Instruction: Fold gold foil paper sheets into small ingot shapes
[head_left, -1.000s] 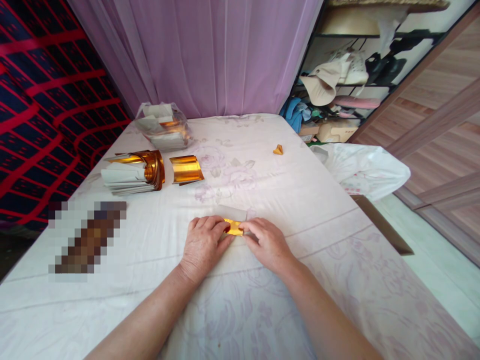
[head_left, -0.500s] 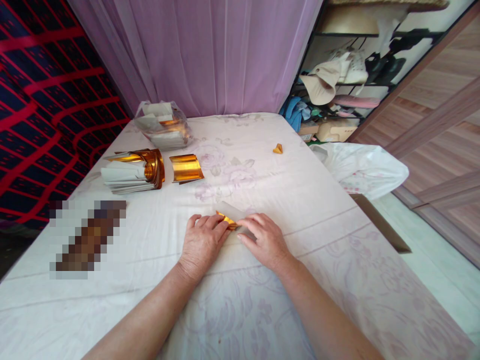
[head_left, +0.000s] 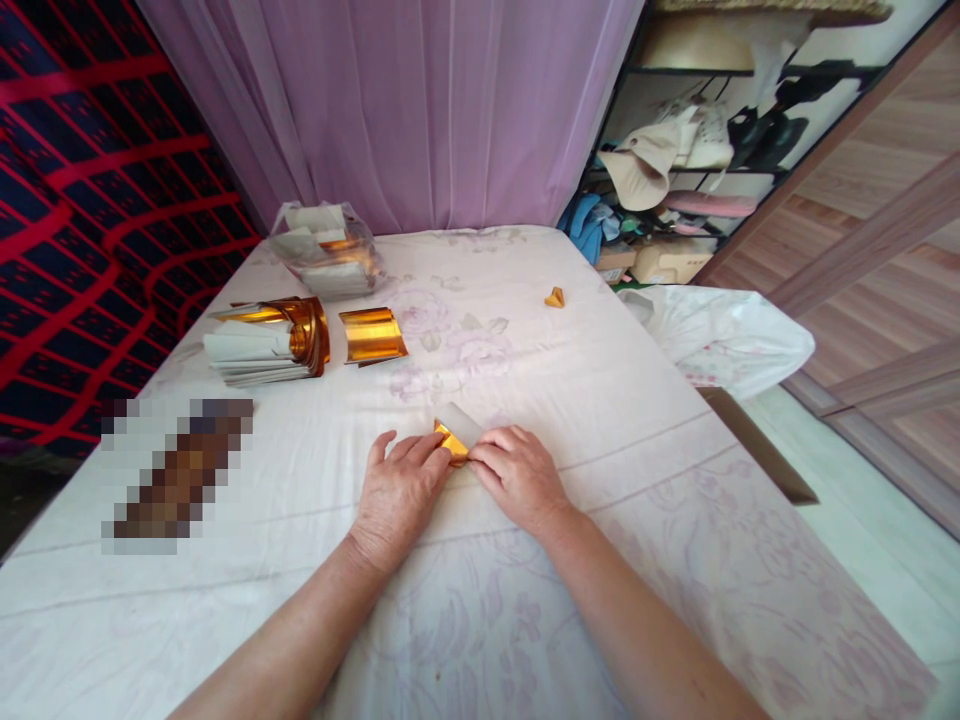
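A small sheet of gold foil paper (head_left: 454, 436), gold on one side and white on the other, lies on the white floral bed sheet (head_left: 570, 400) in front of me. My left hand (head_left: 397, 492) presses its left edge with the fingertips. My right hand (head_left: 519, 474) pinches its right side, with a white flap turned up above the fingers. Both hands rest on the sheet, almost touching each other.
A stack of gold and white papers (head_left: 262, 340) and a curled gold sheet (head_left: 371, 335) lie at the left. A clear bag of papers (head_left: 326, 250) sits behind them. A small folded gold piece (head_left: 555, 297) lies far right. A white plastic bag (head_left: 720, 335) hangs off the bed's right edge.
The paper has been folded smaller and turned, so a white flap now shows above a gold corner. Both hands have shifted slightly left and closer together.
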